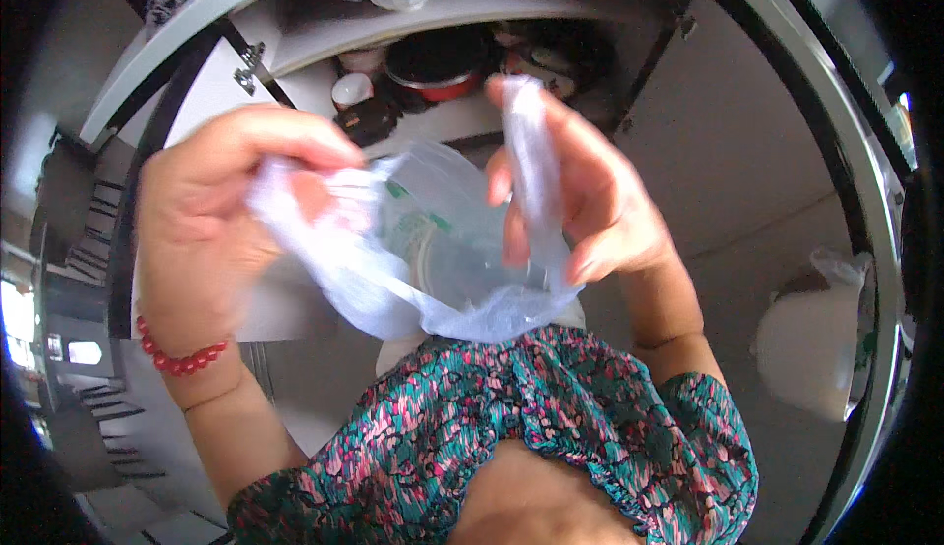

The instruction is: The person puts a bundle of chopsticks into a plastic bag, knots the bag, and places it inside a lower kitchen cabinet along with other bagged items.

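A thin, translucent white plastic bag (376,287) with green print hangs spread between my hands above my lap. My left hand (236,198) grips its left handle, the fingers curled over the film. On the right, my right hand (582,191) has the other handle looped over its fingers, which are slightly spread and blurred. Through the bag's mouth a round, clear rim (435,257) shows, perhaps of a plastic container; whether it is inside or behind the film I cannot tell.
Ahead is an open cabinet, its shelf (324,47) above a red pan with a dark lid (435,66), a white cup (352,91) and a dark container (367,121). The hinged door (206,95) stands open at left. A white bin (804,346) with a bag is at right.
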Motion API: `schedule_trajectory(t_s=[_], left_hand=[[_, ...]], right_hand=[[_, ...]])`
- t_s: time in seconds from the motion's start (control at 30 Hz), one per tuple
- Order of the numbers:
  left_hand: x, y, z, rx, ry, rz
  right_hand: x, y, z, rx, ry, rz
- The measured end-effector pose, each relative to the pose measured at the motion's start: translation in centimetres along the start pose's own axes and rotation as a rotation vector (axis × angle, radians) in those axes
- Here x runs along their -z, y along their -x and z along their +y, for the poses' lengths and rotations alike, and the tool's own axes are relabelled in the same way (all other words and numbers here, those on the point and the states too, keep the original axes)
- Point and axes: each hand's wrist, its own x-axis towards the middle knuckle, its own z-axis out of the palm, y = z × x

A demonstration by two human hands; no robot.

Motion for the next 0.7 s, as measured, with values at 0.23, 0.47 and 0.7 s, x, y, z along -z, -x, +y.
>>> schedule_trajectory(t_s=[0.23,0.47,0.7], left_hand=[[-3.6,-1.8,1.6,0.119,0.431,-0.382],[-5.0,-2.6,0.4,-0.332,0.114,-0.345],[-4.5,-0.4,-5.7,-0.084,-0.052,-0.313]], right_hand=[[-4.1,-1.7,0.2,-0.093,0.743,-0.299],[-3.6,-1.1,2.1,0.131,0.765,-0.114],[-2.1,-2.3,3.2,0.071,0.797,-0.083]])
